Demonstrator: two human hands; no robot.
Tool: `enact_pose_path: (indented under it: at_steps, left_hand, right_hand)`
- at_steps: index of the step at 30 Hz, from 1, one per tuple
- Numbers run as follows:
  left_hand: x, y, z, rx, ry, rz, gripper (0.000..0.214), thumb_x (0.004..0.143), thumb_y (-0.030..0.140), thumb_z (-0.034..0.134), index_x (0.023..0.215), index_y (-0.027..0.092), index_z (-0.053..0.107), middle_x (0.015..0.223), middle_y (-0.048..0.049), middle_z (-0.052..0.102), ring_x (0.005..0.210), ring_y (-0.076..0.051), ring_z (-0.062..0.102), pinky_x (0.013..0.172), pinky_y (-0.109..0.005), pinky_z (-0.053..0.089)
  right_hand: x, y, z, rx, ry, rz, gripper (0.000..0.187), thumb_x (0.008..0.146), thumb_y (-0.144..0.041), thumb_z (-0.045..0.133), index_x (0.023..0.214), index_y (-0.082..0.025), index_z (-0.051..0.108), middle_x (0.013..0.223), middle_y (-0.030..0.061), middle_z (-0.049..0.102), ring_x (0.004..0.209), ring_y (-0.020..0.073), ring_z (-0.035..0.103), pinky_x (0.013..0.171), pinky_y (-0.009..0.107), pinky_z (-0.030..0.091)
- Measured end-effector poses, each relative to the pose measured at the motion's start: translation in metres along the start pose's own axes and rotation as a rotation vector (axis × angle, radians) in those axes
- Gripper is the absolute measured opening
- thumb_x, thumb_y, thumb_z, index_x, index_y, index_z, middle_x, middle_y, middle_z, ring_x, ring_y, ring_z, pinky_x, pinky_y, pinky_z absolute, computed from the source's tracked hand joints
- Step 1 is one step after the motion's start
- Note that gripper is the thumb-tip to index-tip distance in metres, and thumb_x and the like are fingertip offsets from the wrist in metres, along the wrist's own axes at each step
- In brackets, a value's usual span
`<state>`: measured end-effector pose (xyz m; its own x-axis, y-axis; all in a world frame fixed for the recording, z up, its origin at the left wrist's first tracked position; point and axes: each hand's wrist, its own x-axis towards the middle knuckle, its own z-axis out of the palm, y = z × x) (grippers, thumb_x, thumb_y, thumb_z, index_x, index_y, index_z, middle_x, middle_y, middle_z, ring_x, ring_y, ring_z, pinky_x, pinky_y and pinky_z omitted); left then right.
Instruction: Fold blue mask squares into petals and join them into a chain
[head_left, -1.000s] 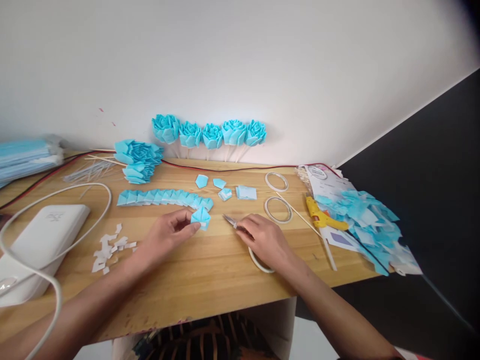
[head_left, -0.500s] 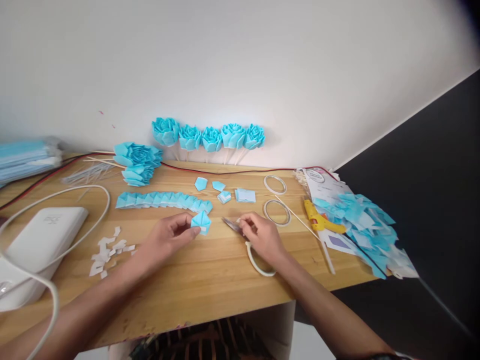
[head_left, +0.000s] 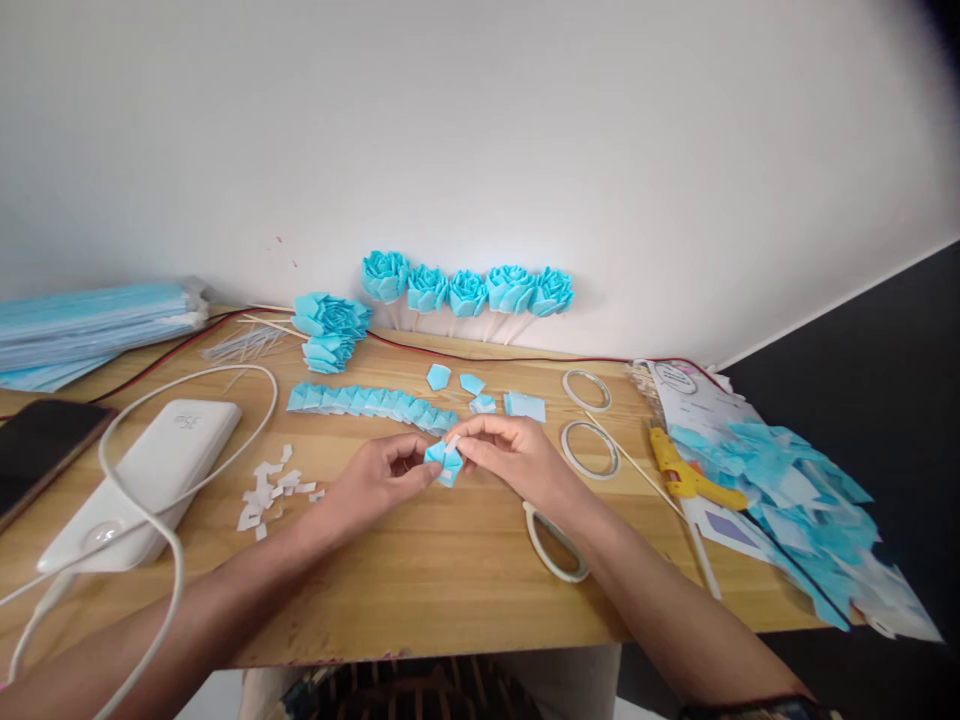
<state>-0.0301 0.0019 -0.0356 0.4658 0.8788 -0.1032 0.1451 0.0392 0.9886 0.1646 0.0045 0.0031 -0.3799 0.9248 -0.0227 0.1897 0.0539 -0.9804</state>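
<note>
Two-handed work on a folded blue piece (head_left: 444,466), a small pentagon held just on my side of the right end of the overlapping chain of folds (head_left: 360,400). My left hand (head_left: 379,478) pinches the piece at its left side, thumb in front, the other fingers curled behind. My right hand (head_left: 517,452) meets it from the opposite side, thumb and forefinger closed at a short white strip (head_left: 452,443) along the upper right edge; whether they take the strip alone or some blue as well, I cannot tell.

Step in hand, as I judge it: handling the strip on the fold, perhaps lifting a backing. The next move calls for a firm left pinch and a light, shallow pull from the right fingers, so that the folds neither open nor crease.

Surroundings, placed by the chain: three loose pentagons (head_left: 439,377) and a folded rectangle (head_left: 525,407) lie near its right end; two tape rolls (head_left: 600,474) lie farther right, and the yellow glue gun (head_left: 679,478) well beyond them. White scraps (head_left: 262,494) lie on the counter (head_left: 375,595), on my side of its left end. Blue roses on sticks (head_left: 469,295) stand behind it.
</note>
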Motion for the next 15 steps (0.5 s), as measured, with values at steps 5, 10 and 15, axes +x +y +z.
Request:
enact_pose_path:
  at_steps: [5,10,15]
  left_hand:
    - [0.003,-0.004,-0.003,-0.041,-0.010,-0.064,0.031,0.077,0.045,0.061,0.076,0.015,0.067,0.066,0.0011,0.059,0.061,-0.013,0.049,0.058,-0.023,0.035]
    - [0.005,-0.008,-0.002,-0.026,0.068,-0.151,0.034,0.075,0.047,0.061,0.069,0.014,0.066,0.055,0.0035,0.051,0.050,-0.009,0.037,0.049,-0.022,0.026]
    - [0.005,-0.007,-0.001,-0.081,0.086,-0.181,0.035,0.072,0.048,0.063,0.067,0.014,0.064,0.051,0.0041,0.048,0.048,-0.009,0.038,0.047,-0.021,0.028]
  right_hand:
    - [0.004,0.010,0.006,-0.056,0.049,-0.063,0.015,0.086,-0.028,0.060,0.087,-0.019,0.071,0.081,0.0016,0.072,0.071,0.0140,0.066,0.066,0.028,0.056]
    - [-0.001,0.023,0.008,-0.464,0.296,-0.446,0.014,0.089,-0.018,0.056,0.091,-0.020,0.069,0.088,0.0049,0.072,0.080,0.0162,0.067,0.071,0.030,0.054]
    - [-0.006,0.026,0.006,-0.885,0.293,-0.794,0.020,0.085,-0.008,0.058,0.099,-0.019,0.068,0.082,0.0060,0.069,0.075,0.0171,0.061,0.067,0.031,0.051]
